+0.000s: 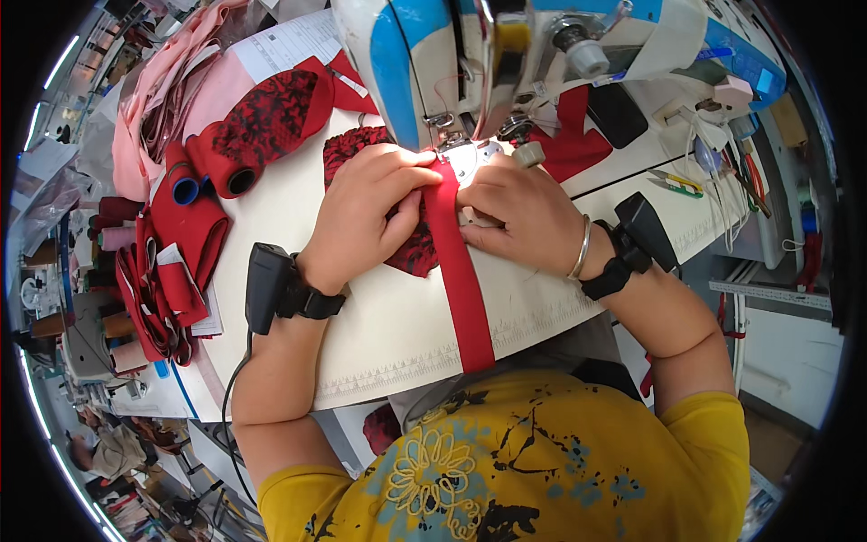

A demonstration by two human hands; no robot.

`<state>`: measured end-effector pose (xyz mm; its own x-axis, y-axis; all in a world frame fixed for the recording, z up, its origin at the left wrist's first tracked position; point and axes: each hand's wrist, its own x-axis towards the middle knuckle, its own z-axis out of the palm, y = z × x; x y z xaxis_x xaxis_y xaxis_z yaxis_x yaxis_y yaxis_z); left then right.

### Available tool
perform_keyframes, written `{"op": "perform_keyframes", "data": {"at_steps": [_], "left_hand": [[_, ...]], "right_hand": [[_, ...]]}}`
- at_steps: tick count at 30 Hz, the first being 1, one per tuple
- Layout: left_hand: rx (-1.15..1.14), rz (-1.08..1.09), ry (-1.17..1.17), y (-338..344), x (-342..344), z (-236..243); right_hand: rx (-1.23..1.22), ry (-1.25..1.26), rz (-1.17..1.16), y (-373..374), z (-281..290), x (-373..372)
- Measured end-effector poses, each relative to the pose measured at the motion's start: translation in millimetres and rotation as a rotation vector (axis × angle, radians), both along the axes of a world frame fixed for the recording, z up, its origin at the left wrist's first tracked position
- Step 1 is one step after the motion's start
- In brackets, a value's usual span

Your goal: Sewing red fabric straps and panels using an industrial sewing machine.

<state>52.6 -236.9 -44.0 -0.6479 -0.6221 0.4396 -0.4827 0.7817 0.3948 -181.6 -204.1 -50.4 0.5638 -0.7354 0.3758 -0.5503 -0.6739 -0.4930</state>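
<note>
Red strip: there it lies (462, 289), flat, long axis running away from the person, near end at the front edge of the pale, ruler-marked table (361, 357), far end leaning slightly left, up by the needle.
Right hand: fingers (469, 196) curled at the strip's right edge, near its far end; pinched or merely resting, I can't tell.
Left hand: in from the other side (375, 203), fingertips down on that same far stretch; I can't tell if they clamp it.
Patterned fabric: red and black (417, 253), partly under the left hand.
Sewing machine: white and blue (402, 72), bright light below.
Off left: red fabric rolls (262, 113), pink cloth (135, 135).
Room: crowded shelving, ceiling lights (61, 61) glowing.
</note>
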Motion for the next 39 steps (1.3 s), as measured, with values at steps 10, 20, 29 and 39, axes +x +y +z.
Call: {"op": "perform_keyframes", "data": {"at_steps": [10, 20, 29, 39], "left_hand": [[0.008, 0.01, -0.032, 14.6, -5.6, 0.5], [0.012, -0.026, 0.054, 7.8, -3.2, -0.4], [-0.213, -0.096, -0.172, 12.3, -9.6, 7.4], [-0.167, -0.048, -0.134, 14.5, -14.1, 4.1]], "right_hand": [[0.034, -0.119, 0.124, 3.1, -1.7, -0.3], [-0.183, 0.038, 0.082, -4.6, -5.0, -14.6], [-0.299, 0.032, 0.112, -5.6, -5.8, -13.6], [-0.221, 0.059, 0.114, -5.6, -2.0, -15.9]]}}
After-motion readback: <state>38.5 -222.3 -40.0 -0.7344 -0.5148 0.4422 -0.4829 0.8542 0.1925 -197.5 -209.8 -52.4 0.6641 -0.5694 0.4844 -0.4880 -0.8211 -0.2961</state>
